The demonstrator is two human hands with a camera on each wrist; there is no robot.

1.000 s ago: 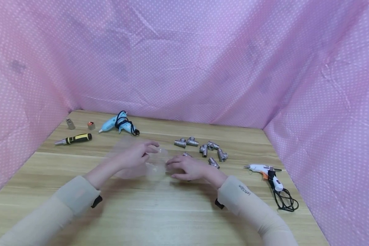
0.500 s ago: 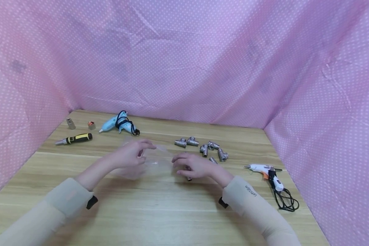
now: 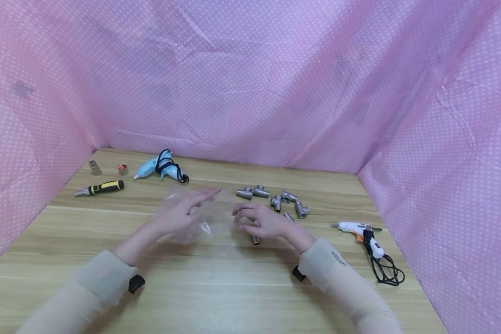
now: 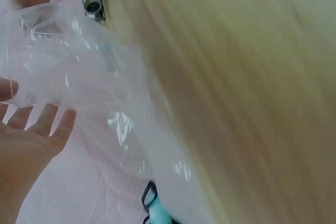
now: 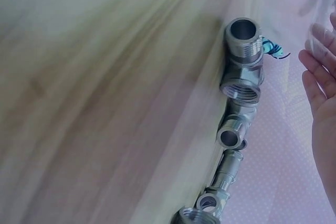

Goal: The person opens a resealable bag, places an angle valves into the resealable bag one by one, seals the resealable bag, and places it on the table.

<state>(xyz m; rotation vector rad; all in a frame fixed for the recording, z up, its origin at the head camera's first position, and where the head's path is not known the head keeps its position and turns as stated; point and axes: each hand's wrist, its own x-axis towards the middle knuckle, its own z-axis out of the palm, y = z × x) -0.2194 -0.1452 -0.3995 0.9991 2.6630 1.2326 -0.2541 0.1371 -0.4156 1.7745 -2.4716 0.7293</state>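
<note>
A clear plastic bag (image 3: 217, 215) spreads between the two hands above the wooden table, glossy and creased in the left wrist view. My left hand (image 3: 175, 217) holds its left part, thumb on one side of the film and fingers on the other, the index finger stretched out to the right. At the bag's right edge, my right hand (image 3: 265, 221) has its fingers loosely bent; in the right wrist view the film overlaps its fingertips (image 5: 318, 38). A silver threaded tee fitting (image 3: 256, 240) lies just below the right hand, partly covered by it.
Several more tee fittings (image 3: 276, 203) lie beyond and right of the right hand. A blue glue gun (image 3: 160, 167), a yellow-black screwdriver (image 3: 106, 187) and two small metal pieces, including a socket (image 3: 94, 168), lie back left. A white glue gun (image 3: 355, 228) with coiled cable lies right. Pink dotted cloth surrounds the table.
My right hand has shifted slightly right, so the tee fitting below it now shows. The left index finger has straightened out to the right, and the bag film has changed its folds.
</note>
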